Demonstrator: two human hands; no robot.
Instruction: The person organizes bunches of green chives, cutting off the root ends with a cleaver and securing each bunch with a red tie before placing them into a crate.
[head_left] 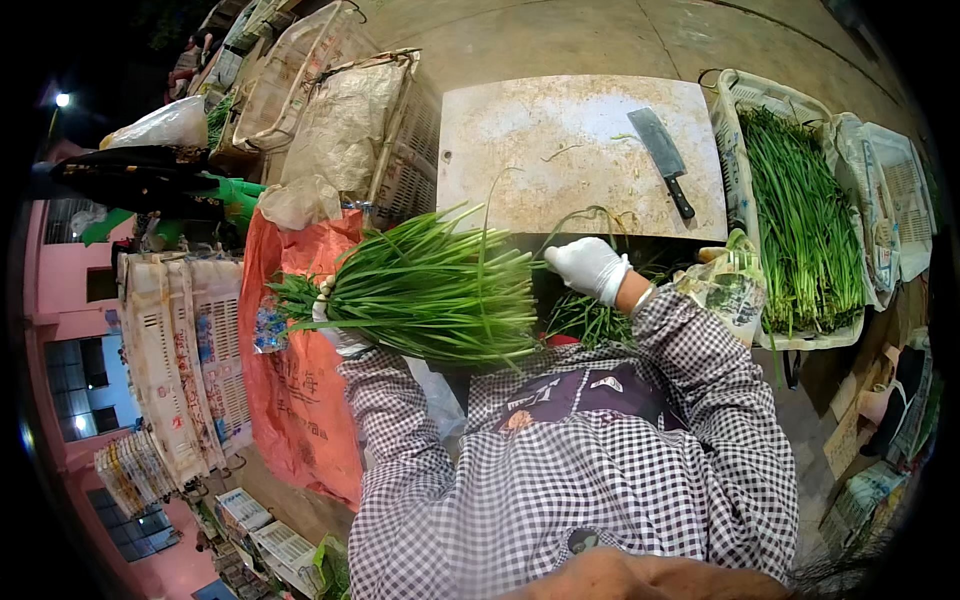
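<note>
Presently I find the thick bunch of slender green leaves [440,288] near the pale, stained rectangular board [575,180], gripped at its left end by the white-gloved left hand [322,309], the white-gloved right hand [588,270] curled closed, on what I cannot tell, and a slackened left grip could spill leaves.

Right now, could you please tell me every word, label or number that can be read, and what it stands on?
I'd rather not copy wording; here is where it stands.
Orange sack: dark printed characters, not copied.
Purple apron: pale print, too small to read.
Pale crate at left: reddish marks, too blurred to read.
</note>
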